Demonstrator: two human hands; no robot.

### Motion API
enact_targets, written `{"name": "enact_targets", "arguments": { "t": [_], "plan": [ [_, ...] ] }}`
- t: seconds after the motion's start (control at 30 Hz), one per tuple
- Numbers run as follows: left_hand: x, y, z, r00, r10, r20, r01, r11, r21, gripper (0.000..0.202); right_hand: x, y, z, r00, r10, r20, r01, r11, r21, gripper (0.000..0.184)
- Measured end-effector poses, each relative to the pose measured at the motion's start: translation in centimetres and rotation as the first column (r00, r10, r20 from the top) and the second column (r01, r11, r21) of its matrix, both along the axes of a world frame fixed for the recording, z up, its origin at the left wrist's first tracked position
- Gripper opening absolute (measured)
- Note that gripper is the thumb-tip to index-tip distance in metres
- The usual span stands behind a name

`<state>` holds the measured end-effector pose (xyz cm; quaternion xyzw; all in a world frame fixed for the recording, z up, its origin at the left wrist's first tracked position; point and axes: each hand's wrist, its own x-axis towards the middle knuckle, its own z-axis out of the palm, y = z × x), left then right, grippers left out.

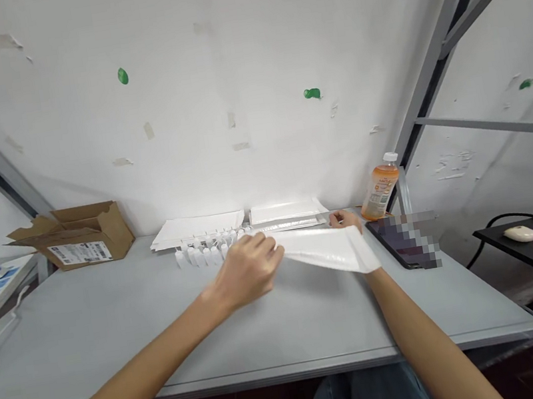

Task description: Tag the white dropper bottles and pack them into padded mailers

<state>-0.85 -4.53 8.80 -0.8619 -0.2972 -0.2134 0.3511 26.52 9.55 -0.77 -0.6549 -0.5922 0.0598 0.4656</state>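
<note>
My left hand is closed, with its fingers and thumb gripping the left end of a glossy white mailer bag. The bag is raised above the table and tilts down to the right, its wider flap end hanging over my right wrist. My right hand is at the bag's far side, fingers curled and pinched at its far edge; the bag covers part of this hand. Just beyond my left hand, several small white bottle-like pieces stand in rows, partly hidden by the hand.
At the back lie a left stack of flat white sheets or bags and a right stack of white bags. An open cardboard box is at the left. An orange drink bottle and a phone sit right on the grey table.
</note>
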Motion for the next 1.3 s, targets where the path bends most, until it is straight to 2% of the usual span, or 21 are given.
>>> {"name": "enact_targets", "arguments": {
  "t": [0.1, 0.2, 0.3, 0.37, 0.43, 0.5, 0.6, 0.67, 0.73, 0.8, 0.87, 0.97, 1.1, 1.2, 1.3],
  "plan": [
    [-0.8, -1.0, -3.1, 0.997, -0.011, -0.070, 0.002, 0.993, -0.122, 0.015, 0.4, 0.0, 0.2, 0.999, -0.018, -0.037, 0.016, 0.999, -0.040, 0.025],
    [-2.4, -1.2, -5.3, 0.996, -0.032, -0.086, 0.013, 0.975, -0.223, 0.013, 0.4, 0.1, 0.3, 0.997, -0.016, -0.071, 0.012, 0.998, -0.060, 0.026],
    [-4.0, -1.3, -6.1, 0.996, -0.039, -0.081, 0.010, 0.943, -0.332, 0.015, 0.1, 0.1, 0.2, 0.994, 0.016, -0.105, -0.024, 0.997, -0.068, 0.025],
    [-4.6, -1.3, -6.1, 0.998, -0.031, -0.059, 0.007, 0.927, -0.375, 0.027, -0.2, 0.1, 0.3, 0.988, 0.053, -0.148, -0.064, 0.995, -0.072, 0.025],
    [-4.5, -0.9, -6.1, 1.000, -0.014, -0.015, 0.007, 0.919, -0.395, 0.040, -0.7, -0.2, 0.7, 0.972, 0.106, -0.209, -0.122, 0.990, -0.068, 0.025],
    [-3.7, -0.3, -6.2, 0.999, 0.000, 0.036, 0.015, 0.909, -0.417, 0.044, -1.5, -0.7, 1.4, 0.944, 0.189, -0.272, -0.210, 0.976, -0.050, 0.025],
    [-1.3, 1.1, -7.0, 0.997, -0.040, 0.064, 0.066, 0.879, -0.473, 0.045, -3.5, -2.0, 3.1, 0.874, 0.367, -0.317, -0.388, 0.922, -0.002, 0.027],
    [0.2, 1.8, -7.8, 0.993, -0.095, 0.072, 0.119, 0.862, -0.494, 0.049, -5.4, -2.8, 4.4, 0.817, 0.508, -0.274, -0.526, 0.850, 0.009, 0.029],
    [1.1, 2.3, -8.6, 0.989, -0.124, 0.087, 0.151, 0.855, -0.497, 0.054, -7.7, -3.6, 5.8, 0.743, 0.638, -0.203, -0.656, 0.754, -0.033, 0.028],
    [1.1, 2.5, -9.1, 0.987, -0.130, 0.097, 0.162, 0.844, -0.511, 0.055, -10.1, -3.9, 7.1, 0.631, 0.767, -0.121, -0.775, 0.616, -0.136, 0.025],
    [0.2, 2.5, -9.3, 0.983, -0.140, 0.115, 0.180, 0.837, -0.517, 0.054, -12.5, -4.0, 8.1, 0.561, 0.828, -0.022, -0.811, 0.544, -0.217, 0.021],
    [-1.6, 2.2, -9.3, 0.973, -0.169, 0.156, 0.226, 0.833, -0.505, 0.055, -15.5, -3.5, 8.8, 0.540, 0.831, 0.131, -0.788, 0.554, -0.268, 0.014],
    [-3.1, 2.0, -8.8, 0.964, -0.186, 0.191, 0.260, 0.811, -0.524, 0.052, -17.8, -3.0, 8.2, 0.502, 0.831, 0.239, -0.770, 0.555, -0.315, 0.007],
    [-3.3, 2.0, -8.3, 0.966, -0.167, 0.195, 0.251, 0.778, -0.575, 0.042, -18.3, -2.9, 7.3, 0.489, 0.839, 0.241, -0.783, 0.543, -0.303, 0.012],
    [-3.3, 2.1, -8.1, 0.976, -0.101, 0.195, 0.204, 0.749, -0.631, 0.030, -17.6, -2.9, 6.9, 0.492, 0.857, 0.157, -0.808, 0.516, -0.285, 0.016]
  ]
}}
